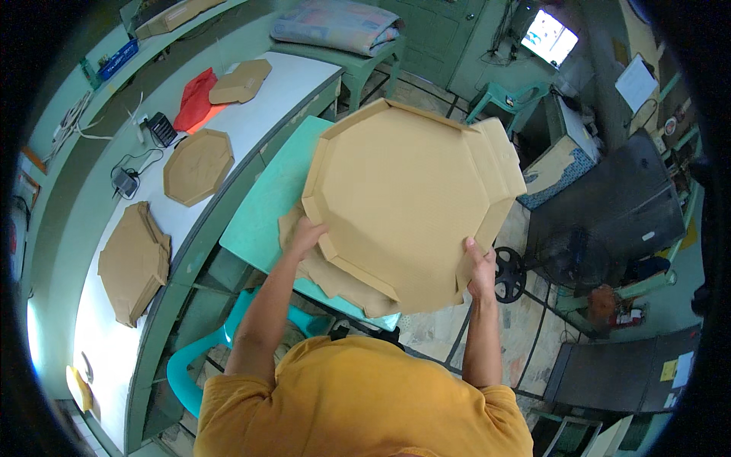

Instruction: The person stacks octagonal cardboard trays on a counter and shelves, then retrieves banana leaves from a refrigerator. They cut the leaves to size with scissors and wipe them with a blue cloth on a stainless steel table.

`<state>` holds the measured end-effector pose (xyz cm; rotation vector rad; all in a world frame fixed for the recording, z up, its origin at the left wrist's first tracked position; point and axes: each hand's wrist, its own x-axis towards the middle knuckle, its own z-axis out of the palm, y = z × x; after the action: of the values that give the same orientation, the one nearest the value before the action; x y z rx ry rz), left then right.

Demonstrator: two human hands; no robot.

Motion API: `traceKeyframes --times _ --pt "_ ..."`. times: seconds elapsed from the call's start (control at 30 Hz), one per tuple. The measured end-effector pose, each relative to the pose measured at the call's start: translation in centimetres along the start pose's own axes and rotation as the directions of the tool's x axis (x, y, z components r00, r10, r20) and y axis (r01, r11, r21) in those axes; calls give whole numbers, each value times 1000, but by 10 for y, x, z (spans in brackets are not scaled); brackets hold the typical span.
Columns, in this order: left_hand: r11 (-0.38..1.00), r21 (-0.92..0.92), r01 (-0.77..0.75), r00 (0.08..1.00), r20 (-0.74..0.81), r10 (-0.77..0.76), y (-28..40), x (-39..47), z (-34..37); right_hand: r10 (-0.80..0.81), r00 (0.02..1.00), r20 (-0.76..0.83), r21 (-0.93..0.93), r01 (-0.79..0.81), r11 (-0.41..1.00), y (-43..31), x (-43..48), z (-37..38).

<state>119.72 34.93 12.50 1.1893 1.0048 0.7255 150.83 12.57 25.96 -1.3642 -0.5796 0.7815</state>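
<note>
A large octagonal cardboard tray (400, 194) with folded-up walls is held between my two hands, above a green table (265, 194). My left hand (308, 237) grips its left wall near the lower corner. On the right, my right hand (481, 265) holds the lower right edge, thumb on the inner face. The upper right side has a flap (497, 154) that is not folded in like the other walls. Beneath the tray, more flat cardboard (342, 283) lies on the table, partly hidden by the tray.
Left, a white counter (188, 228) carries a stack of cardboard pieces (134, 265), a smaller octagonal cardboard tray (199, 167), a folded cardboard piece (240, 81), red cloth (196, 100) and power adapters (125, 183). A turquoise plastic chair (185, 365) stands lower left; a black fan (574, 257) is at right.
</note>
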Motion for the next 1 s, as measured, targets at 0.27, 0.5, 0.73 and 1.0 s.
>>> traceKeyframes --times 0.27,0.5,0.73,1.0 --pt "864 -496 81 975 217 34 9 -12 -47 142 981 -133 68 -134 989 48 15 -6" --pt "873 469 -133 988 -7 155 27 11 -107 162 981 -108 160 -144 976 70 12 19" --pt "299 942 -153 435 -207 876 123 74 -200 408 909 -80 382 -350 855 151 16 44" --pt "771 594 -230 946 -50 321 70 21 -43 592 804 57 56 -594 802 171 -5 17"
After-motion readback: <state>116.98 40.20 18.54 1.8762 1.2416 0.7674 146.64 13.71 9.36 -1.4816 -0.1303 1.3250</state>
